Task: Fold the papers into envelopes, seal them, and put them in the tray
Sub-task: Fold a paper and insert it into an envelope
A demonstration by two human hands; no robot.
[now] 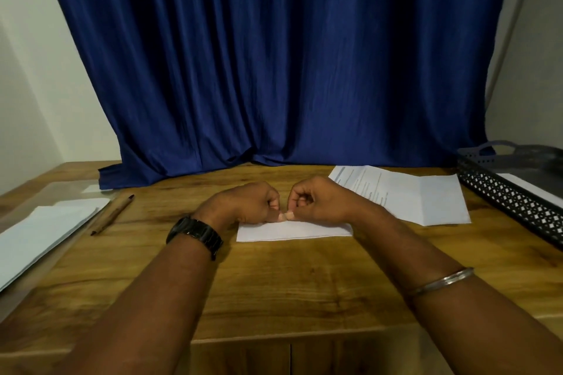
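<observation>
My left hand (253,204) and right hand (316,201) are curled, pinching the far edge of the folded paper (292,233) on the table (274,283), well apart from the tray (511,196); uneven pressure could skew my crease.

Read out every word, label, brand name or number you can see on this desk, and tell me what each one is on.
Nothing here can be read.
On the printed sheet, right of centre: rows of print, too small and blurred to read.
On the folded paper in the middle: blank on the side that shows.
On the wristwatch: only the dark band shows, no brand visible.
</observation>
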